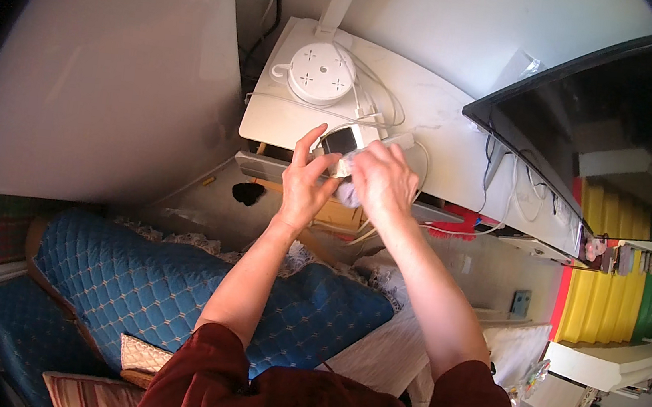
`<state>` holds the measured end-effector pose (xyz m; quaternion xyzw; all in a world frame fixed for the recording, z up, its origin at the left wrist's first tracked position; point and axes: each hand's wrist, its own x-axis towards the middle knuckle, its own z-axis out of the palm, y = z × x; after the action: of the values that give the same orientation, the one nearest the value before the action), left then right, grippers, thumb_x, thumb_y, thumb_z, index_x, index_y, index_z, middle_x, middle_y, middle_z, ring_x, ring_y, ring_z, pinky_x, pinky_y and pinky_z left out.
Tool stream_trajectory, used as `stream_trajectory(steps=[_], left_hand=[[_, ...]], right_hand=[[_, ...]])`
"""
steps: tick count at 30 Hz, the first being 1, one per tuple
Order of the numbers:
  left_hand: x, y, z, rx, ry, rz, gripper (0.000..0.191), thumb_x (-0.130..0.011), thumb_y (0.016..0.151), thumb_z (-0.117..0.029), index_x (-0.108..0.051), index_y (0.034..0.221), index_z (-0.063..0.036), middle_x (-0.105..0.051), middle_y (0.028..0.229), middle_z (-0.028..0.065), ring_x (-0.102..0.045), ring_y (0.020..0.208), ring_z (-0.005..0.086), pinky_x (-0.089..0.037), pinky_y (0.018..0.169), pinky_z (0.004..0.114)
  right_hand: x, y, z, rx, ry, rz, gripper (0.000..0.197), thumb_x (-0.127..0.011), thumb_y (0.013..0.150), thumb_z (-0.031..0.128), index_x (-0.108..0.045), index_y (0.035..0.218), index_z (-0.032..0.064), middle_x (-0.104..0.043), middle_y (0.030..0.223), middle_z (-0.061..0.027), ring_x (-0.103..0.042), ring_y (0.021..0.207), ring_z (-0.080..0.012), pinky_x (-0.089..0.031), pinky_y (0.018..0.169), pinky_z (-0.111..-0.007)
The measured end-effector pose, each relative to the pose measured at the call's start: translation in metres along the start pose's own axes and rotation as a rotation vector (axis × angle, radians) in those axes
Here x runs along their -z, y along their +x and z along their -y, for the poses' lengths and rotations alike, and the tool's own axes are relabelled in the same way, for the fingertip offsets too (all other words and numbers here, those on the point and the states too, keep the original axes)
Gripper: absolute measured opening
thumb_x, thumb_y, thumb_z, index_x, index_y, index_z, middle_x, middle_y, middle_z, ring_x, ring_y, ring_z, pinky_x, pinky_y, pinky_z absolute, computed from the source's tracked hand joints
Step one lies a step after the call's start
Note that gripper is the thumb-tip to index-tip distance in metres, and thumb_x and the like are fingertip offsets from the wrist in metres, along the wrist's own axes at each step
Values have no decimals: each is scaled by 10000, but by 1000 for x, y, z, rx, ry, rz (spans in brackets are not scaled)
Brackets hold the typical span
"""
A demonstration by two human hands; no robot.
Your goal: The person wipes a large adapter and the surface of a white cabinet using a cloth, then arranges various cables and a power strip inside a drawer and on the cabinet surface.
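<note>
My left hand (307, 186) pinches a small whitish crumpled item (342, 167) between thumb and finger; its other fingers are raised. Curled around the same item from the other side, my right hand (388, 180) hides part of it. A lavender soft bundle (349, 195), perhaps cloth, shows just below my right fingers; whether it joins the whitish item I cannot tell. Both hands are over the front edge of a white cabinet (432, 119), above a drawer front (263, 168) that is pulled out. Just beyond the fingers lies a small device with a dark screen (340, 140).
A round white cable reel or socket unit (323, 70) stands on the cabinet by a white lamp base (328, 27). White cables (396, 112) loop there. A television (588, 125) is at right. Red cloth (456, 221) hangs below. A blue quilted sofa cover (171, 288) lies nearer me.
</note>
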<state>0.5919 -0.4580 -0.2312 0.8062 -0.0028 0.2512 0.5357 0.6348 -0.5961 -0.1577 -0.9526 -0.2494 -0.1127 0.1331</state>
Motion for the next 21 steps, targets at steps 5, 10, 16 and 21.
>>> stream_trajectory(steps=[5, 10, 16, 21], left_hand=[[-8, 1, -3, -26, -32, 9, 397, -777, 644, 33, -683, 1011, -83, -488, 1403, 96, -663, 864, 275, -564, 741, 360], [-4, -3, 2, -31, -10, -17, 369, -776, 660, 29, -678, 997, -81, -497, 1377, 96, -661, 862, 277, -563, 743, 368], [-8, -2, 3, 4, -36, 10, 374, -776, 642, 27, -675, 986, -81, -502, 1352, 95, -644, 844, 283, -554, 737, 378], [-7, -2, 2, 24, -18, 29, 376, -764, 643, 37, -676, 988, -84, -501, 1343, 96, -645, 887, 299, -551, 756, 388]], right_hand=[[5, 12, -40, -119, -50, -22, 29, -681, 783, 132, -680, 765, 110, -627, 868, -35, -613, 875, -277, -510, 711, -440], [4, 8, 1, -12, 81, 29, 29, -691, 769, 142, -678, 755, 120, -626, 855, -17, -612, 870, -272, -515, 712, -422], [8, 20, -18, -186, -2, 86, 38, -691, 763, 155, -704, 766, 119, -655, 894, -41, -624, 911, -292, -510, 758, -442], [8, 19, -10, -128, -128, 69, 29, -700, 750, 118, -706, 767, 96, -652, 910, -42, -626, 942, -274, -544, 711, -438]])
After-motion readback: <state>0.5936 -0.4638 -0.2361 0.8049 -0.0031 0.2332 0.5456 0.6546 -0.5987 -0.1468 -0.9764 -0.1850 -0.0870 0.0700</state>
